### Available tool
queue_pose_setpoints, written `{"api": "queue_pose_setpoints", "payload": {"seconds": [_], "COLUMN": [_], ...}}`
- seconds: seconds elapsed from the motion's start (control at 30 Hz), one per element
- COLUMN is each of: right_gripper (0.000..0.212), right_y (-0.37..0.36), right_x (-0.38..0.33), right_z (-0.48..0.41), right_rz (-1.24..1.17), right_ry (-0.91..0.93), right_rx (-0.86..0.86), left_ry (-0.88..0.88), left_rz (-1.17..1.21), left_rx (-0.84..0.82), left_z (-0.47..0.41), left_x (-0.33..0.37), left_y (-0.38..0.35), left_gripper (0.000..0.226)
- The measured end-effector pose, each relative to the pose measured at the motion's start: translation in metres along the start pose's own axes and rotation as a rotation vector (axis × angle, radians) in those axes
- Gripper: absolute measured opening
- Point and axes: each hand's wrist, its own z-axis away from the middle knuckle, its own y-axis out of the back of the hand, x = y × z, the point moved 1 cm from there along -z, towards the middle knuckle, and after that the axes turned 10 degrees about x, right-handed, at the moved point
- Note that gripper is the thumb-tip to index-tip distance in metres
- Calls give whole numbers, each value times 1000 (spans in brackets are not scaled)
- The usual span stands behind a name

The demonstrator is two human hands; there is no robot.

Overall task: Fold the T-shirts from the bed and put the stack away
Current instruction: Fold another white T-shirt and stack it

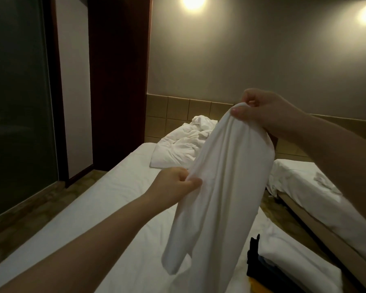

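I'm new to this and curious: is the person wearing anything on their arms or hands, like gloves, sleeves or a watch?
Nothing shows. The left hand and right hand are ungloved; the left forearm and right forearm are bare, no sleeve edge in view, and no watch, bracelet or ring is visible.

The white T-shirt (226, 187) you are lifting is looking like soft, matt cloth, smooth and hanging in long loose folds. The bed (104, 208) beneath it is wearing a white matt sheet, lightly creased. The bedding heap (178, 149) at its far end is showing similar cloth, heavily crumpled. The folded stack (254, 263) is showing dark matt cloth over a yellow layer. The wardrobe panel (118, 81) is reading as dark, smooth wood with a faint sheen. The door (15, 102) on your left is looking like frosted glass. The low wall tiles (178, 108) are gleaming slightly, and the wall (241, 49) above them is looking painted and matt.
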Motion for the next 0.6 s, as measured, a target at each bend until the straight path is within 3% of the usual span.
{"api": "queue_pose_setpoints", "payload": {"seconds": [0.17,0.43,0.6], "right_gripper": [19,23,25], "right_y": [3,12,12], "right_x": [6,25,27], "right_z": [4,10,12], "right_rz": [-27,-158,-263], "right_ry": [-49,-240,-312], "right_rx": [12,-42,-27], "left_ry": [71,98,-20], "left_rz": [-7,181,144], "left_rx": [-67,138,234], "left_z": [9,5,5], "left_x": [-20,-27,-28], "left_y": [-24,-6,2], "left_gripper": [47,19,13]}}
